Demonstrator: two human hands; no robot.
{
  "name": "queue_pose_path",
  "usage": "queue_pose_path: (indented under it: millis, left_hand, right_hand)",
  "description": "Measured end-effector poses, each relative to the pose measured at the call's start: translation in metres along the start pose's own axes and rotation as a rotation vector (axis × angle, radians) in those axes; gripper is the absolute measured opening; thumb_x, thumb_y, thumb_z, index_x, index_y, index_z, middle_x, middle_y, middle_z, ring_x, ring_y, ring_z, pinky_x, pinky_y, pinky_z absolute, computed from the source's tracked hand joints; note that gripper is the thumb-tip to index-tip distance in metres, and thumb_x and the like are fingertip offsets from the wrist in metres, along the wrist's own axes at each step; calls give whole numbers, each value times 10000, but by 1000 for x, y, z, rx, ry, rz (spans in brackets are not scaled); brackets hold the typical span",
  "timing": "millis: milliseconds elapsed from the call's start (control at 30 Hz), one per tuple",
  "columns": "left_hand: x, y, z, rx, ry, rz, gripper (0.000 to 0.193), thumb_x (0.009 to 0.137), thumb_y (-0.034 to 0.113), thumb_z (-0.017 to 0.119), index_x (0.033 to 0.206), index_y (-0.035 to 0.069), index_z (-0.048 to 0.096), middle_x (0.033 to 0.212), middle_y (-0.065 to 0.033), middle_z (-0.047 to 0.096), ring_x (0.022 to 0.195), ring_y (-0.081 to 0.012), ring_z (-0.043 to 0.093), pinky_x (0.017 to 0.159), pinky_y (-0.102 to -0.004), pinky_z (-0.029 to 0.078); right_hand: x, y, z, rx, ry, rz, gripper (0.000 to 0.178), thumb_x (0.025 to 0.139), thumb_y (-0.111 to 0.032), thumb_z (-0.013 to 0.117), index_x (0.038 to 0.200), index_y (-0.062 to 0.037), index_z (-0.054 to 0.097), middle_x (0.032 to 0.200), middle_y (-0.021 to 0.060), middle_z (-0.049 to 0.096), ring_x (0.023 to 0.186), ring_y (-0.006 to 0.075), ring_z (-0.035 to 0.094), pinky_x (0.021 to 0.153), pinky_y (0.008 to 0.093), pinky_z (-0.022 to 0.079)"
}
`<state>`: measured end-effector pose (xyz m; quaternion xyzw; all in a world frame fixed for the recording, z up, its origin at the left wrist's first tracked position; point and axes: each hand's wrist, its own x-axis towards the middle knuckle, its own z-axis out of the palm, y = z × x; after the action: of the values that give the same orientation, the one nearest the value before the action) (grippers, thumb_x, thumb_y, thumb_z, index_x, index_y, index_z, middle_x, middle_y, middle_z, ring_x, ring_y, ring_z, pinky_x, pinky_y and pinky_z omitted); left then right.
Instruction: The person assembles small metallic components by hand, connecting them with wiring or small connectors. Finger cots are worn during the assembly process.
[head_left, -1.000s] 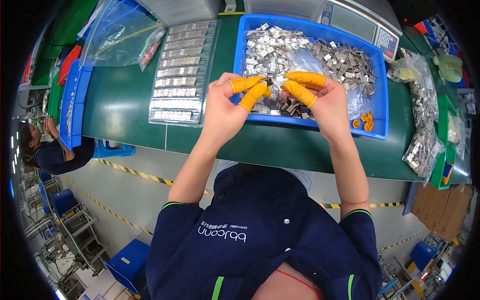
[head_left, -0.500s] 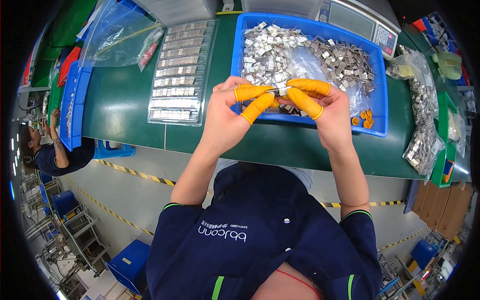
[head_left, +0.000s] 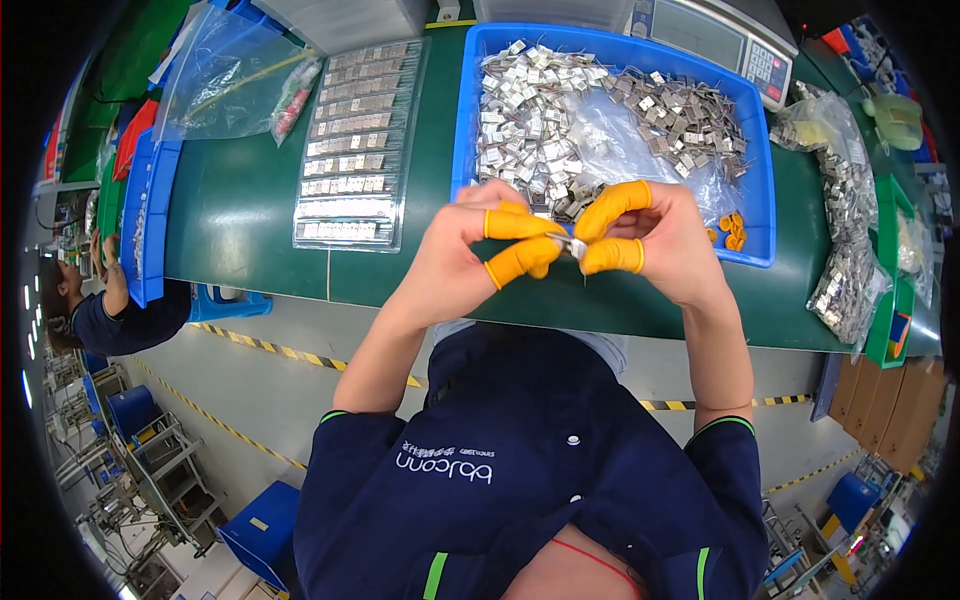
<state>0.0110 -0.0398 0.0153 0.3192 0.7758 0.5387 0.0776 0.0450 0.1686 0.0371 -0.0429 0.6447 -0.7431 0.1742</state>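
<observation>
Yellow finger cots cover fingertips on both my hands, which meet over the front edge of a blue tray. Between them is a small silvery metal part, mostly covered by the fingers. My left hand pinches it from the left. My right hand has thumb and finger closed on its other side. Behind them in the tray lie many loose small metal parts with thin leads, shinier at left and duller at right, with a clear plastic bag between the piles.
Left of the blue tray is a clear plastic tray with rows of metal parts. A scale stands behind; bagged metal parts lie at right. Loose yellow finger cots sit in the tray's corner. Far left, a co-worker sits at the bench.
Both hands have come down and nearer to me, with the small metal part still between them. My right hand has turned, its finger and thumb now more upright around the part.
</observation>
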Motion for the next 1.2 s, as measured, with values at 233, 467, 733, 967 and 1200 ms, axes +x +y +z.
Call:
queue_pose_path:
  millis: [233, 467, 733, 967, 1200]
  left_hand:
    - [-13, -1, 10, -355, -214, -92, 97, 715, 73, 673, 812, 80, 678, 708, 16, 540, 758, -142, 475, 757, -281, 344]
    - [-2, -3, 20, -365, -30, -214, 112, 743, 108, 647, 850, 87, 671, 748, -27, 561, 775, -162, 496, 792, -295, 334]
    - [14, -27, -19, 748, 297, -107, 170, 671, 189, 706, 813, 97, 693, 711, -40, 563, 777, -192, 490, 798, -360, 290]
    - [24, -32, -3, 814, 15, 109, 115, 590, 99, 683, 702, 76, 673, 690, -29, 559, 793, -190, 499, 801, -377, 304]
    - [42, -32, -5, 822, -233, 59, 124, 597, 60, 663, 713, 23, 637, 721, -71, 569, 811, -201, 512, 798, -354, 320]
  right_hand:
    - [-11, 23, 1, 161, -50, 73, 229, 647, 52, 712, 856, 32, 620, 846, 70, 631, 786, 139, 623, 716, 259, 512]
    - [-12, 11, 7, -236, 234, -160, 165, 689, 15, 692, 843, 1, 634, 877, 75, 603, 847, 146, 599, 737, 250, 490]
    - [52, 13, -36, -1131, 393, -505, 240, 720, -145, 663, 939, -54, 623, 921, 107, 599, 881, 267, 567, 770, 329, 463]
    - [87, 41, -8, -1337, -29, -414, 261, 693, -94, 639, 953, -90, 625, 846, 95, 576, 835, 278, 552, 702, 357, 464]
    - [74, 36, -27, -1377, 139, -342, 168, 720, -98, 609, 880, -74, 656, 774, 91, 572, 745, 277, 564, 639, 364, 458]
